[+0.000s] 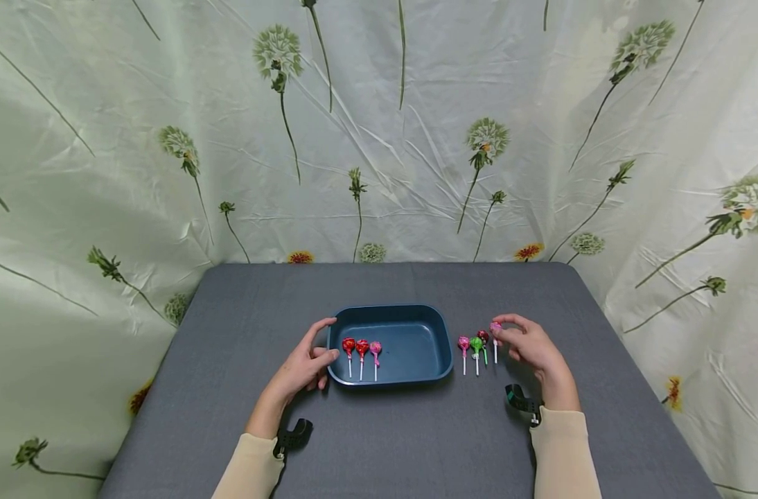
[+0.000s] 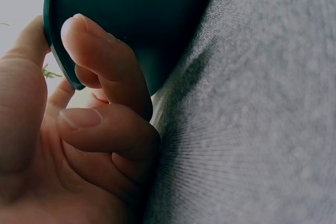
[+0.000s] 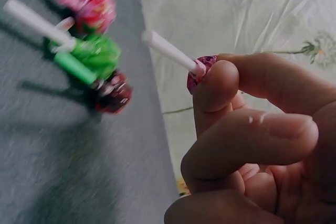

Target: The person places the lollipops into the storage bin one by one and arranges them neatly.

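My left hand (image 1: 302, 365) holds the left end of a blue tray (image 1: 391, 382), thumb and index finger at its rim. The left wrist view has the tray wall (image 2: 126, 3) close up, with other fingers curled beside it. In the tray lie two red lollipops (image 1: 362, 346) and a pink lollipop (image 1: 375, 348), sticks toward me. My right hand (image 1: 531, 346) pinches a pink-purple lollipop (image 3: 195, 77) by its wrapped head, white stick free. Left of that hand are a pink lollipop (image 3: 95, 12), a green lollipop (image 3: 97, 56) and a dark red lollipop (image 3: 114, 93) with a green stick.
A grey cloth-covered table (image 1: 404, 443) carries everything. Behind it and at both sides hangs a pale curtain (image 1: 379, 138) printed with dandelions. Black camera straps (image 1: 521, 400) sit at both wrists, near beige sleeves (image 1: 566, 450).
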`<state>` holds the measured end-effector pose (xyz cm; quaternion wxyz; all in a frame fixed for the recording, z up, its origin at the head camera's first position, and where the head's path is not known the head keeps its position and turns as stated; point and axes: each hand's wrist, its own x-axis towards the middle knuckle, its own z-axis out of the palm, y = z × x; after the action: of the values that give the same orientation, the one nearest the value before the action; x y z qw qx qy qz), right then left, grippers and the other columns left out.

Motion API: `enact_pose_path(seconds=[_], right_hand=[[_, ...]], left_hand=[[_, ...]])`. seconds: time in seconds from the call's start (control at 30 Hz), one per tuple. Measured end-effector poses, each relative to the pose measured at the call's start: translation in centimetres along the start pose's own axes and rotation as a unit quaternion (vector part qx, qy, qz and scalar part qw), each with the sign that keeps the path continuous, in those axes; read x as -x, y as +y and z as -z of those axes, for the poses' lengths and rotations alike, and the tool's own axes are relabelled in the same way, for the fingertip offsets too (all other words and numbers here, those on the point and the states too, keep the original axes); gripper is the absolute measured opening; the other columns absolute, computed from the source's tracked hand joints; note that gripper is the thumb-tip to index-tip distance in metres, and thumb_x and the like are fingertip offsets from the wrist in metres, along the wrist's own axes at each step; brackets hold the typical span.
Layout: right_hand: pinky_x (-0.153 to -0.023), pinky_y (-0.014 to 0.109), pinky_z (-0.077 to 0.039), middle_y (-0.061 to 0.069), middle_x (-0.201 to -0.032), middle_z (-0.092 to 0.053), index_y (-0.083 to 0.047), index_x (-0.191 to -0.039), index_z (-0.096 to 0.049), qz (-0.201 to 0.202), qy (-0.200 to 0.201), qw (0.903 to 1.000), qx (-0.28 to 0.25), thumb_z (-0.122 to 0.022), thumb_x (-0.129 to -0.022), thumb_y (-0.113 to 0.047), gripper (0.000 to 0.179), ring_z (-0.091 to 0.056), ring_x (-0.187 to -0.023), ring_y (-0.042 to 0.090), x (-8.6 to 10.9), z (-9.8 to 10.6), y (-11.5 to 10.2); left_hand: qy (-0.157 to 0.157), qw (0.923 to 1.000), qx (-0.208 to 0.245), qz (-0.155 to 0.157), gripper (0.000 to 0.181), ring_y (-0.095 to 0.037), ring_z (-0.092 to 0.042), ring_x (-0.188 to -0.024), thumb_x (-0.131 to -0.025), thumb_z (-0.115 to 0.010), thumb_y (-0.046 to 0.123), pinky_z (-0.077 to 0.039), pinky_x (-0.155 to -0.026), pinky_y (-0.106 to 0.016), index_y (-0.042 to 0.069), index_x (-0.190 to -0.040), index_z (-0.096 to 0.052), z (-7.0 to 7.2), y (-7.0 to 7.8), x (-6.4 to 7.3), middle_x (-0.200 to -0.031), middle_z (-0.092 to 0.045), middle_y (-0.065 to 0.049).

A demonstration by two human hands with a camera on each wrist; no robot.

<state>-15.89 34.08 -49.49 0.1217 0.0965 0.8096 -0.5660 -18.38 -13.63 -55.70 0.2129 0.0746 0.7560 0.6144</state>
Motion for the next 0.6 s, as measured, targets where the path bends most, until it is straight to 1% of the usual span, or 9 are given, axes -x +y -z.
enact_pose_path(seconds=[0.3, 0.6], right_hand=[[-0.051, 0.027, -0.035, -0.009, -0.079, -0.064, -0.002, -0.145, -0.053, 0.02, -0.013, 0.9997, 0.005, -0.067, -0.105, -0.036, 0.054, -0.043, -0.051, 0.007, 0.6, -0.7, -2.0], [-0.051, 0.026, -0.035, -0.009, -0.08, -0.067, -0.004, -0.143, -0.056, 0.038, -0.021, 0.999, 0.002, -0.068, -0.105, -0.035, 0.05, -0.044, -0.051, 0.008, 0.8, -1.8, -3.4]], left_hand=[[0.0, 1.0, -0.002, 0.003, 0.067, -0.02, -0.056, -0.05, -0.106, -0.066, 0.025, -0.041, -0.046, -0.028, 0.04, -0.16, -0.03, 0.0, 0.1, 0.0, -0.071, -0.065, -0.008], [-0.001, 1.0, 0.002, 0.008, 0.068, -0.02, -0.055, -0.05, -0.105, -0.067, 0.026, -0.042, -0.046, -0.028, 0.04, -0.16, -0.029, 0.0, 0.2, 0.1, -0.071, -0.064, -0.007]])
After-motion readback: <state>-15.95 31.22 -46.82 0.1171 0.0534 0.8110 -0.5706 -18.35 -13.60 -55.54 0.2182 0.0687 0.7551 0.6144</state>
